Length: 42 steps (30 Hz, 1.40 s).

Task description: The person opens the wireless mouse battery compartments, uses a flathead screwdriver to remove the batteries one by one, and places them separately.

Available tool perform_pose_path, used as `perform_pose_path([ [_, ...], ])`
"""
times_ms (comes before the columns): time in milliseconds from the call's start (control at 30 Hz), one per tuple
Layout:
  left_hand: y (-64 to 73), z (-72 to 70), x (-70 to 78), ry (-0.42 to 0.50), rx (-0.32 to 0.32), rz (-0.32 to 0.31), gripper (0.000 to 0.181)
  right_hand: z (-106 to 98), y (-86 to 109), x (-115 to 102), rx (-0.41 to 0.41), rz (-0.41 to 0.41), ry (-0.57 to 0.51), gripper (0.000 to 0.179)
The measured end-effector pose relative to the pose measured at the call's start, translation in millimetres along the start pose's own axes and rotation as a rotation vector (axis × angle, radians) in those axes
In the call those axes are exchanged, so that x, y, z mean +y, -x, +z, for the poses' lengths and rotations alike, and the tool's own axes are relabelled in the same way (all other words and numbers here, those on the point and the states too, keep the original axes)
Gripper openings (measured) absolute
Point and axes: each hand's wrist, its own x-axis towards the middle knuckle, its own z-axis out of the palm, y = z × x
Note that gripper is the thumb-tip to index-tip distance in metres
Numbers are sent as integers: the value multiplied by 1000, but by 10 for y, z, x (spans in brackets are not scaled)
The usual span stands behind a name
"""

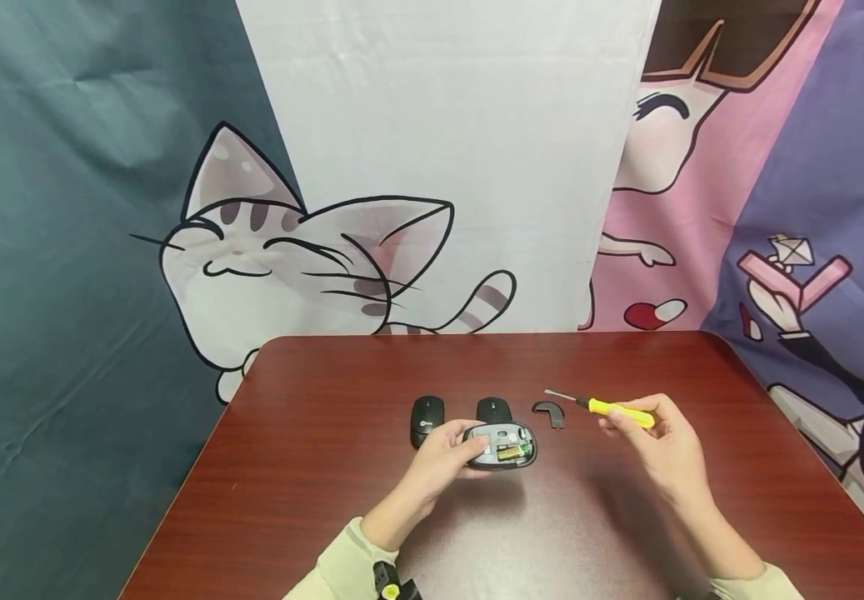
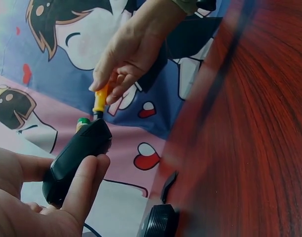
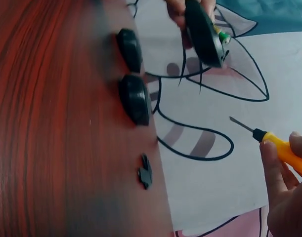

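- Opened mouse (image 1: 493,439): held above the tabletop (image 1: 312,500), pinched between thumb and fingers of the left hand (image 1: 442,450); battery (image 1: 511,452) exposed in its upturned face.
- Screwdriver (image 1: 598,407): gripped by its yellow handle in the right hand (image 1: 664,446); tip pointed away from that hand, apart from the opened mouse.
- Black cover piece (image 1: 550,408): laid between the hands.
- Black mouse (image 1: 427,415), second mouse (image 1: 493,408): placed just beyond the left hand.

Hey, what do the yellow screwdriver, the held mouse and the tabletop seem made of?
Screwdriver: handle probably smooth plastic, judging by its even yellow colour; shaft likely metal, from its grey sheen. Held mouse: likely black plastic with soft satin highlights. Tabletop: streaky red-brown grain suggests wood or laminate; pale glare suggests gloss.
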Motion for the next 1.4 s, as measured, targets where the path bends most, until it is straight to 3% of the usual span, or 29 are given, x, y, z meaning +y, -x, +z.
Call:
perform_pose_path([
  [267,37,-17,8,-14,10,-5,43,-97,-38,7,-57,27,406,22],
  [400,36,-28,-12,-19,12,-4,43,-155,-67,13,-115,26,615,30],
  [500,33,-32,-30,-19,19,-7,42,-194,-90,50,-157,8,762,35],
  [600,37,-30,-34,-19,25,-10,42,-230,-112,114,-150,-25,883,31],
  [700,38,-32,-30,-21,22,-9,43,-282,-137,177,-132,-21,961,28],
  [967,37,-50,3,-9,14,7,43,-479,-232,331,-146,145,1050,33],
  [1400,42,-40,-14,-16,5,2,43,-651,-240,481,-120,187,1153,33],
])
